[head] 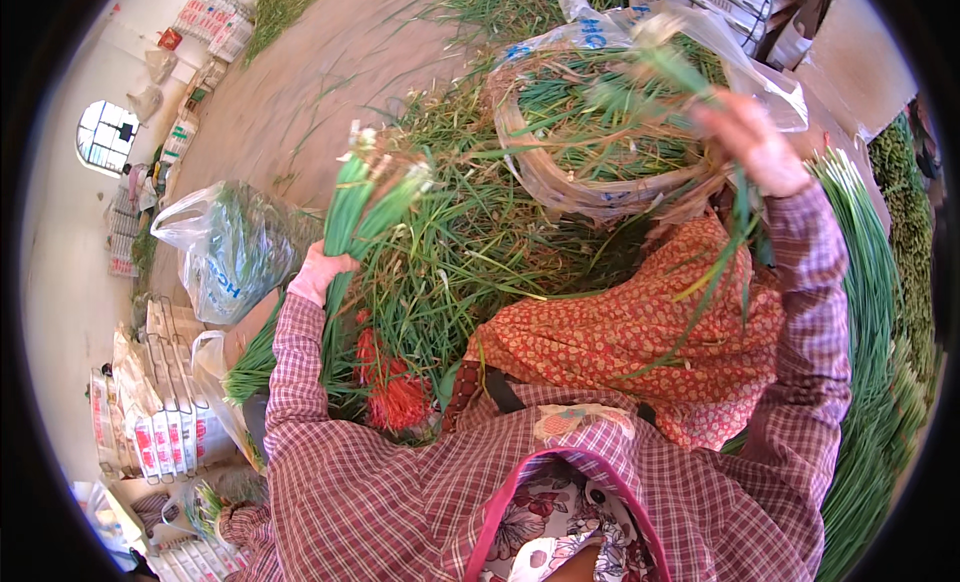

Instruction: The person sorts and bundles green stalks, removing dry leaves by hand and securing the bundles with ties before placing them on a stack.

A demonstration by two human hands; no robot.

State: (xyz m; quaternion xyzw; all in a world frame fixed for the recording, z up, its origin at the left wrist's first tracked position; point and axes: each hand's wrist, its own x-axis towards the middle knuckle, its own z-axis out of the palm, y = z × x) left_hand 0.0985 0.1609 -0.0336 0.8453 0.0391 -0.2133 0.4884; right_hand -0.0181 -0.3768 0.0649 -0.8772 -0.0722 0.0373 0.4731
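My left hand [322, 273] grips a bunch of long green stalks with white root ends [358, 199], held root ends up. At the upper right, my right hand [746, 143] is blurred and closed around a smaller bunch of green stalks [675, 68], its pale ends pointing up and left. Behind that bunch is an open clear plastic bag [529, 162] full of loose green and dry leaves. A heap of loose green leaves [465, 237] lies between my hands. Red strings [397, 394] lie near my left forearm.
A tied clear plastic bag of greens [236, 252] stands at left. Long green stalks [862, 282] with white ends lie along the right side. Crates [169, 432] stand at lower left, near another person's sleeve [251, 537]. More crates [731, 11] are at the top right.
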